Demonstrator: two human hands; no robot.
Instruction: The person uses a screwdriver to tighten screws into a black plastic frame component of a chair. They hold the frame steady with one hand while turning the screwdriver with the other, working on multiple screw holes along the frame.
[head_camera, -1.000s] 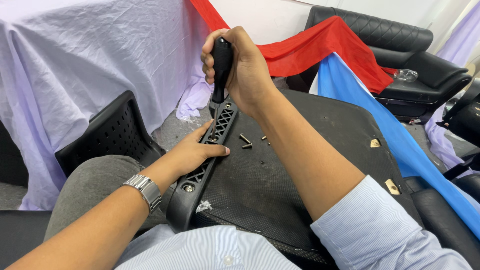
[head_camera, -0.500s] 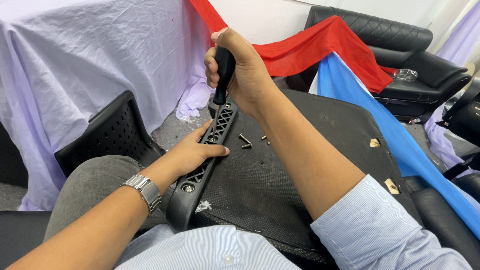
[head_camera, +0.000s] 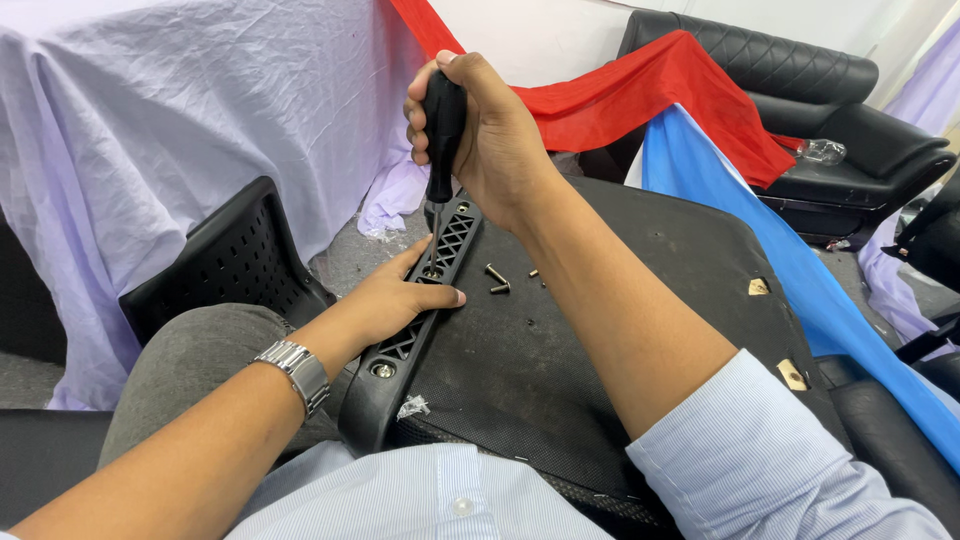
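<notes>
Two hands on this one: the right hand (head_camera: 490, 130) is fisted around a black screwdriver (head_camera: 443, 130), held upright with its tip down in the black plastic armrest bracket (head_camera: 425, 300) along the left edge of the upturned chair seat (head_camera: 600, 400) on the lap. The left hand (head_camera: 400, 300) lies flat on the bracket, fingers spread. A few loose screws (head_camera: 497, 280) sit just beside it on the seat.
</notes>
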